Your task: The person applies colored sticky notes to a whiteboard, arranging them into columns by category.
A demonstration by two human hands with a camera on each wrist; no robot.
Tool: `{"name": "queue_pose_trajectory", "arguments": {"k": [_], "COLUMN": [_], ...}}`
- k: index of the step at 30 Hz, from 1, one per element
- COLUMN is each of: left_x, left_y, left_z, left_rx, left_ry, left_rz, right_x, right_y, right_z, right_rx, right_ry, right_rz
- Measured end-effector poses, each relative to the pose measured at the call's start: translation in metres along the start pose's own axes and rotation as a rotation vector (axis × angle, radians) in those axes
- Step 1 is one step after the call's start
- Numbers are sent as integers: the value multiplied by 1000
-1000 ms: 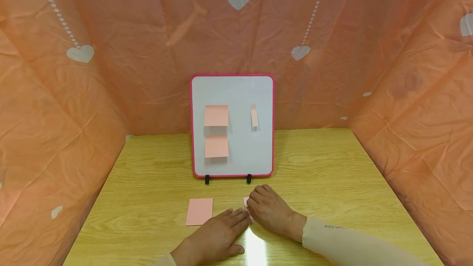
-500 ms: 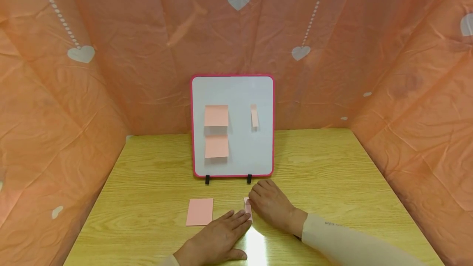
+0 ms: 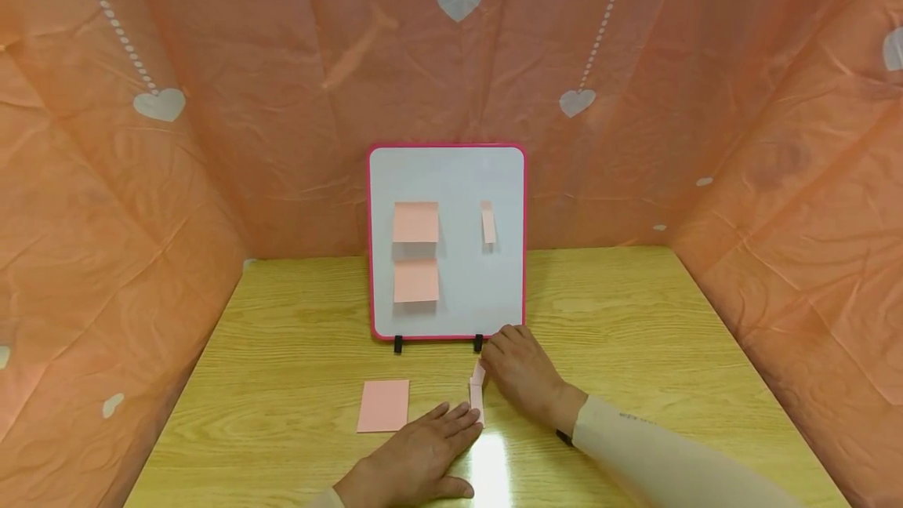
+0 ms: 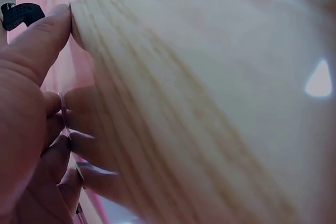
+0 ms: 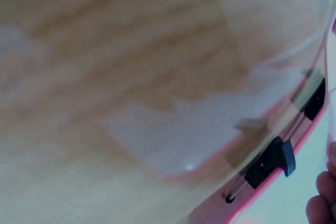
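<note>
In the head view my left hand (image 3: 419, 457) lies flat, its straight fingertips pressing the near end of a narrow pink sticky-note pad (image 3: 476, 397) on the table. My right hand (image 3: 522, 375) pinches the far end of a narrow pink sticky note (image 3: 479, 370), which rises from that pad; the fingertips themselves are hidden behind the knuckles. Left of the pad lies a square pink sticky-note pad (image 3: 384, 406), close to the left fingers. The left wrist view shows the left thumb (image 4: 44, 40) on the glossy tabletop. Curled right fingertips (image 5: 320, 211) edge into the right wrist view.
A pink-framed whiteboard (image 3: 458, 312) stands behind the hands on black feet (image 3: 398, 344). Two square notes (image 3: 416, 223) hang on its left side and one narrow note (image 3: 488, 223) on its right. Orange cloth (image 3: 339, 100) encloses the wooden table (image 3: 607, 320).
The right hand has moved away and slightly up, lifting the far end of the narrow note off its pad. The left hand has stayed nearly in place.
</note>
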State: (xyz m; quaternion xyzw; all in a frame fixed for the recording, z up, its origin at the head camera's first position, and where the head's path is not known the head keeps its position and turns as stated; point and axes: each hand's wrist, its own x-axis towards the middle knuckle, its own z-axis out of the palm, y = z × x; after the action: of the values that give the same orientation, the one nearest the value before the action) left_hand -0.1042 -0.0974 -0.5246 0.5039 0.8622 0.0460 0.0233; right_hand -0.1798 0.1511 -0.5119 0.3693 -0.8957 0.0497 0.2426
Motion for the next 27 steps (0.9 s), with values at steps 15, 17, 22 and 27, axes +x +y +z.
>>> {"name": "queue_pose_trajectory", "arguments": {"k": [15,17,22,27], "left_x": [0,0,-1,-1], "left_y": [-1,-1,-1,0], "left_z": [-1,-1,-1,-1], "left_rx": [-36,-51,-114,-138], "left_ry": [6,3,-21,-23], "left_rz": [1,-6,-35,-45], "right_x": [25,32,45,54], "right_y": [21,27,40,49], "right_z": [-23,-27,-28,-24], "right_rx": [-15,-9,-45,-112], "right_ry": [209,251,366,455], "right_rz": [5,3,-23,-64]}}
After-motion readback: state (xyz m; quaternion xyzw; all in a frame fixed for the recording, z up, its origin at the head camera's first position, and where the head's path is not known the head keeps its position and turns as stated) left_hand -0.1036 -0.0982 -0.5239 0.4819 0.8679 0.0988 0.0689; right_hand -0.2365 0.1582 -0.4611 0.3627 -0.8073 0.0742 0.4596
